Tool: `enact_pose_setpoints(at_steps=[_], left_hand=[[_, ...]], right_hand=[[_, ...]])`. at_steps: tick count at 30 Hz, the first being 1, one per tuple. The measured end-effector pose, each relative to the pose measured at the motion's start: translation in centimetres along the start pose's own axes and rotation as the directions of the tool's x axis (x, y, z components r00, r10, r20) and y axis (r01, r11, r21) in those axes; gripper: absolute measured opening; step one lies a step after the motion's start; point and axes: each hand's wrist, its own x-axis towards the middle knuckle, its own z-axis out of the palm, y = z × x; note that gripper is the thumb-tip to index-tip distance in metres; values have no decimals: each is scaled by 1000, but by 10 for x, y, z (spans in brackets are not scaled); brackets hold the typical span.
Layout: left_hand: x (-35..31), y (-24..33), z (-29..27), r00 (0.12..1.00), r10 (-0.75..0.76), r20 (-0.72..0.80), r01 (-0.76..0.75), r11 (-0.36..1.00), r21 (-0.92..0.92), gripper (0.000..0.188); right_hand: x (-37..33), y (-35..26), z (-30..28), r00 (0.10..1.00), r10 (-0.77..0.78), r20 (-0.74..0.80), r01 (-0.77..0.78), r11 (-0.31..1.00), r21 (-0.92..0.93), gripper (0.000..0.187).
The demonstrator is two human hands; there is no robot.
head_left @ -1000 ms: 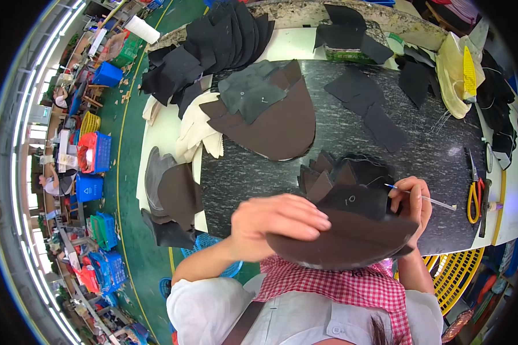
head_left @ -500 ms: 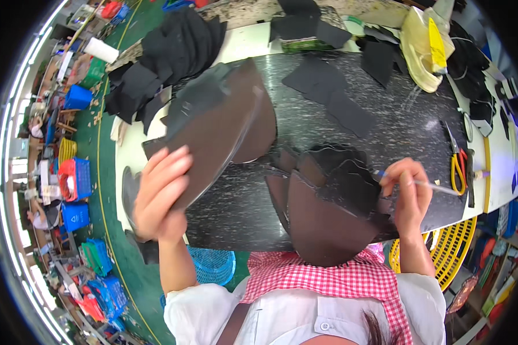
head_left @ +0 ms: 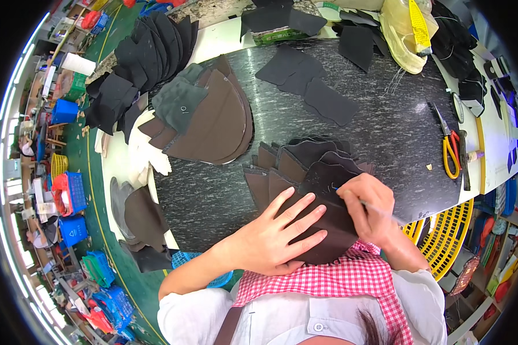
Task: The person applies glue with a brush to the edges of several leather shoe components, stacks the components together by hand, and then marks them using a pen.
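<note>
My left hand (head_left: 273,236) lies flat with fingers spread on the front of a stack of dark brown and black cut pieces (head_left: 285,161), fanned out at the table's near edge. In my right hand (head_left: 368,204) is a slim pen (head_left: 387,214), its tip low on the black part of the top piece beside a small light mark (head_left: 330,186). Left of the stack lies a second pile of rounded brown pieces (head_left: 218,123); the grey-green part (head_left: 178,100) on top bears a small ring-shaped mark.
Scissors (head_left: 450,152) with yellow and red handles lie at the right. Loose black pieces (head_left: 331,100) sit mid-table; a large black pile (head_left: 149,52) stands far left. White gloves (head_left: 148,152) rest on the left edge. A yellow basket (head_left: 443,247) stands below right.
The brown piece lifted in my left hand now lies on the left pile, and that hand has come right onto the stack. My right hand has moved left, bringing the pen tip to the top piece.
</note>
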Motion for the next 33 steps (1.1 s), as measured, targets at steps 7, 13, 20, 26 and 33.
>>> enact_pose_setpoints(at_steps=[7, 13, 20, 26, 33], left_hand=[[-6, 17, -29, 955, 124, -269, -31, 945, 327, 41], [-25, -13, -54, 924, -239, -299, 335, 882, 330, 58], [4, -2, -4, 996, -89, -31, 89, 996, -10, 72], [6, -1, 6, 997, -62, -54, 68, 992, 104, 64], [0, 42, -41, 947, 128, -296, 35, 872, 488, 39]], right_hand=[[-9, 6, -14, 890, 320, -323, -157, 883, 442, 25], [-5, 3, -17, 958, 283, -48, -260, 927, 269, 12], [0, 6, 2, 990, 66, -127, -54, 994, 96, 9], [1, 7, 2, 992, 87, -96, -86, 996, 17, 8], [-5, 2, -18, 843, 389, -372, -127, 816, 564, 25]])
